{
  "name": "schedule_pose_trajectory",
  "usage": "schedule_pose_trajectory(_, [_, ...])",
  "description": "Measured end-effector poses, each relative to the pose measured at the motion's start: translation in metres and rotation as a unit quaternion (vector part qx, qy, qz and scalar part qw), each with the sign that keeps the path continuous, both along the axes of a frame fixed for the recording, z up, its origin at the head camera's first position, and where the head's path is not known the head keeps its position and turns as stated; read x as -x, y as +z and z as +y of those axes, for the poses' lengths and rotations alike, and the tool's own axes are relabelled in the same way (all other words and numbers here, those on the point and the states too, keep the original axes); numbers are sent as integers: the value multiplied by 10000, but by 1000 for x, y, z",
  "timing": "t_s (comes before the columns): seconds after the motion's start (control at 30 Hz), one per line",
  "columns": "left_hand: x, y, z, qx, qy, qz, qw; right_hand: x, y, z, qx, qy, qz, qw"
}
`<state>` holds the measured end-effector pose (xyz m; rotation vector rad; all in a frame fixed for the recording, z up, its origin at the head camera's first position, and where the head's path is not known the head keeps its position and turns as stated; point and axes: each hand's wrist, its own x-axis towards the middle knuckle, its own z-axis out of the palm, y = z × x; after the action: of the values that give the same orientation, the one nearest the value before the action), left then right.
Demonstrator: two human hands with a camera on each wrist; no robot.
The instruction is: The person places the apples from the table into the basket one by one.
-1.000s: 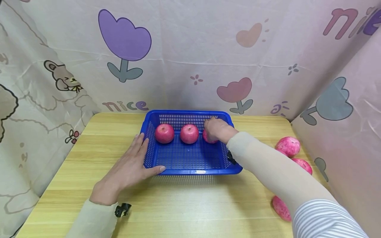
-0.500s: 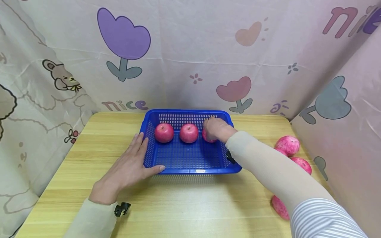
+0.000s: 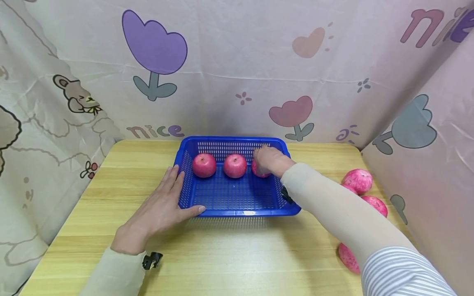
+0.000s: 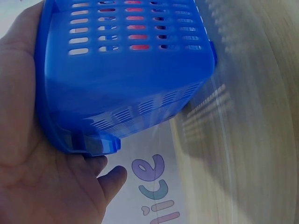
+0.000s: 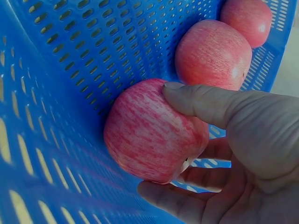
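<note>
A blue plastic basket (image 3: 222, 213) with slotted walls stands on the wooden table. Inside it, along the far side, two pinkish-red apples (image 3: 204, 165) sit side by side. To their right, a third apple (image 5: 149, 130) is gripped by my right hand (image 3: 272, 159), thumb on one side and fingers curled round the other; the head view shows little of it. My left hand (image 3: 159, 207) rests against the basket's left side with its fingers extended, the thumb lying at the front rim. In the left wrist view, the palm touches the blue rim (image 4: 43, 93).
Several more apples (image 3: 357, 181) lie on the table (image 3: 237, 255) at the right, some partly covered by my right sleeve (image 3: 333, 205). A printed curtain (image 3: 222, 53) hangs behind the table and along both sides.
</note>
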<state>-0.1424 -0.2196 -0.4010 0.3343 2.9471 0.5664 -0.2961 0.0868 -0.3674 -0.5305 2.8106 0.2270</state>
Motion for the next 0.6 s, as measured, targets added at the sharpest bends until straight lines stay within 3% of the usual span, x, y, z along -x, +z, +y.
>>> schedule_pose_trajectory(0.33, [0,1,1,-87,27,-59,9999,-2,2,-2,12,-156,-86,9998])
schedule_pose_trajectory(0.6, [0,1,0,-103,43,-73,9999,-5,16,1,199,-171,-23,9997])
